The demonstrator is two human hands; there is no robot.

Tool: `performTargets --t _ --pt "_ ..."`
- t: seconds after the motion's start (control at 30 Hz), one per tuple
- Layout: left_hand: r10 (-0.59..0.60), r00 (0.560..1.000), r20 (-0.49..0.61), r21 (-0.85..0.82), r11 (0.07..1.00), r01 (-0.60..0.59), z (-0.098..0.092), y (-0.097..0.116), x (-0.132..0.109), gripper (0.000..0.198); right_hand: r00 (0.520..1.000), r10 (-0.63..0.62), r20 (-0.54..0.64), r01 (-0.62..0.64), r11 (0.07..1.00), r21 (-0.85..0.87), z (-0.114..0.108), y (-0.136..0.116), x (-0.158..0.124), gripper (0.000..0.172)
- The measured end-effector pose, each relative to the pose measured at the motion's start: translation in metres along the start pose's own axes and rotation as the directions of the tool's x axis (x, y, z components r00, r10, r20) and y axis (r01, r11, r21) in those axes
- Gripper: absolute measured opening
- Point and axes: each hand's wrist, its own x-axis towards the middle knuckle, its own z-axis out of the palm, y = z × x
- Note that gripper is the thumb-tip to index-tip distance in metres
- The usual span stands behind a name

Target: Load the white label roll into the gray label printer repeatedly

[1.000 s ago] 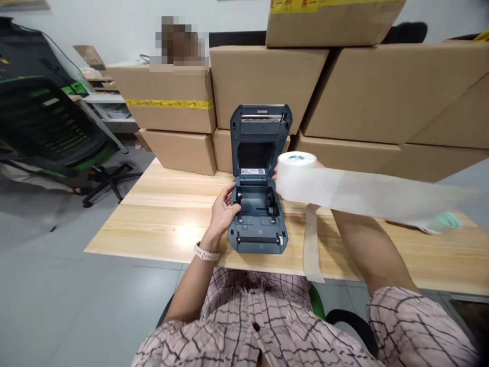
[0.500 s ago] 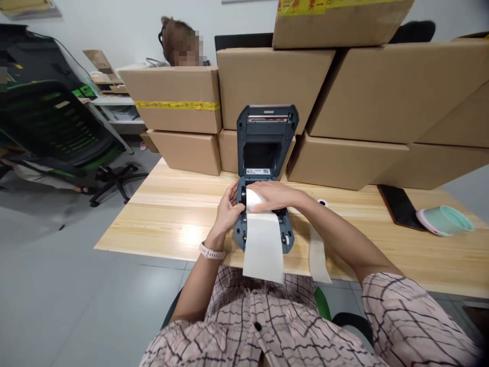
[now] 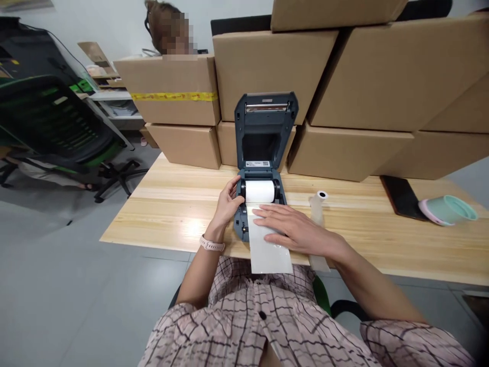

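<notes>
A dark grey label printer (image 3: 239, 224) stands on the wooden table with its lid (image 3: 266, 122) raised. Inside it sits a white label roll (image 3: 260, 191) between two black holders. From the roll a strip of label paper (image 3: 267, 259) runs toward me and hangs past the table's front edge. My left hand (image 3: 228, 204) grips the printer's left side, thumb on the top rim and fingers along the outside. Flat on the strip lies my right hand (image 3: 288, 228), fingers stretched out and slightly spread, hiding the printer's front right part.
Right of the printer is a small paper roll (image 3: 321, 195) with its strip trailing over the edge. Farther right lie a dark phone (image 3: 402, 196) and a mint-green cup (image 3: 446, 210) on its side. Cardboard boxes (image 3: 275, 71) are stacked behind. A person (image 3: 168, 30) is beyond them.
My right hand has moved off the label roll, toward me, onto the paper strip. The roll is now uncovered, and the strip's end has shifted slightly right. My left hand keeps its hold.
</notes>
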Motion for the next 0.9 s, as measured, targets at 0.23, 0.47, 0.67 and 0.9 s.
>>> performTargets --t 0.23,0.47,0.67,0.9 --pt "0.216 0.965 0.149 0.539 0.800 -0.262 0.016 0.022 -0.066 0.055 0.986 0.046 -0.158 -0.083 0.968 -0.237 0.043 -0.037 -0.005 0.077" --pt "0.328 0.837 0.438 0.738 0.400 -0.543 0.014 0.026 -0.092 0.038 0.959 -0.069 -0.274 0.103 0.988 0.113 -0.015 -0.022 -0.034 0.030" --pt "0.383 0.813 0.438 0.766 0.314 -0.561 0.019 0.022 -0.089 0.036 0.516 0.176 -0.838 -0.024 0.981 0.191 -0.103 0.067 0.036 0.053" --pt "0.575 0.736 0.357 0.661 0.401 -0.634 0.016 0.008 -0.099 0.021 0.628 0.245 -0.739 0.079 0.924 0.373 -0.111 0.106 0.107 0.075"
